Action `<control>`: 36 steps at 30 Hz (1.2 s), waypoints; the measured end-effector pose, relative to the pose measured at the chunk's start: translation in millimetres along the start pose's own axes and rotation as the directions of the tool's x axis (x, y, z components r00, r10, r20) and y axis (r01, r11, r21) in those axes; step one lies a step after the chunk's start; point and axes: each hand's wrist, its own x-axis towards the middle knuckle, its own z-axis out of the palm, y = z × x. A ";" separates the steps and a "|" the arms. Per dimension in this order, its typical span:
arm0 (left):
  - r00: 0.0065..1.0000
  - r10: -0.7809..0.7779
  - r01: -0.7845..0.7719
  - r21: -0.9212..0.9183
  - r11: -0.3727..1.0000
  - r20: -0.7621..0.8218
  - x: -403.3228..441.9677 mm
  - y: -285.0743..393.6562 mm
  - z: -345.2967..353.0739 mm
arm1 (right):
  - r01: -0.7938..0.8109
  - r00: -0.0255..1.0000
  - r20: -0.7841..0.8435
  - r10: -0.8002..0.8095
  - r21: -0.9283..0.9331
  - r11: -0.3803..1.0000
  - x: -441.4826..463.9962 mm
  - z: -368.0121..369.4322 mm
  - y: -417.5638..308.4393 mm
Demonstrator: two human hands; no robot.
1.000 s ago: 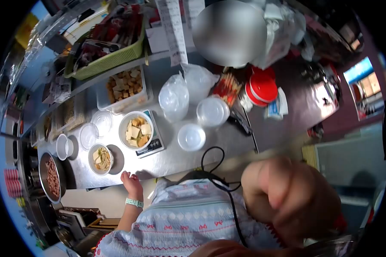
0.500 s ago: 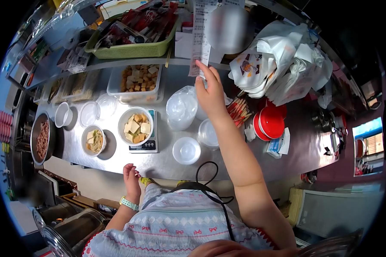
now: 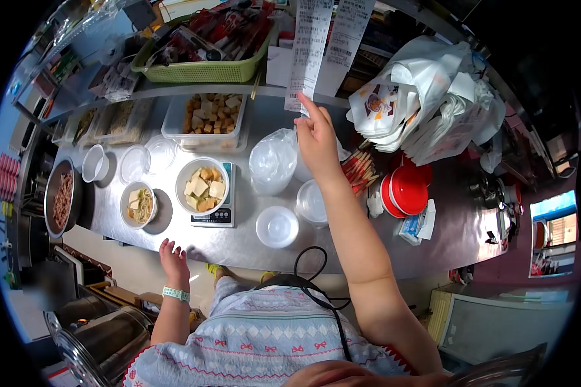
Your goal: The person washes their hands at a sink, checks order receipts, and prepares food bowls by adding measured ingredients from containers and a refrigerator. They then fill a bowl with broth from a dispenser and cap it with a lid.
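My right hand (image 3: 317, 135) is raised over the counter, its index finger stretched out against the lower end of a hanging printed receipt (image 3: 308, 55); the other fingers look loosely curled. A second receipt (image 3: 350, 35) hangs beside it. Near the counter's front edge, my left hand (image 3: 173, 259) is held up with fingers apart and nothing in them. Beyond it stand a bowl of tofu pieces (image 3: 204, 188) on a digital scale (image 3: 214, 218) and a smaller bowl with noodles and tofu (image 3: 139, 205).
A tub of fried cubes (image 3: 206, 122) stands behind the scale. Empty plastic bowls (image 3: 277, 227), bagged containers (image 3: 273, 162), red lids (image 3: 407, 190) and skewers or chopsticks lie rightward. White bags (image 3: 426, 97) hang at right. A metal bowl of meat (image 3: 62, 200) is far left.
From a blur near my body, my right hand has reached up to the receipt. My left hand has shifted slightly left. The view has also shifted, and the blurred round shape before the receipts has gone.
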 end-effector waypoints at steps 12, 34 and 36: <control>0.997 -0.075 0.075 0.010 0.997 -0.013 -6.9 -8.3 -9.9 | -0.011 1.000 0.019 0.010 0.059 0.998 0.1 2.7 6.8; 0.993 -0.120 0.120 0.001 0.993 -0.018 -7.8 -12.3 -18.8 | -0.172 0.984 0.110 0.142 0.364 0.915 -4.2 3.0 6.1; 0.993 -0.122 0.122 0.009 0.993 -0.007 -7.8 -13.8 -21.2 | -0.203 0.978 0.130 0.163 0.416 0.886 -4.7 1.6 2.1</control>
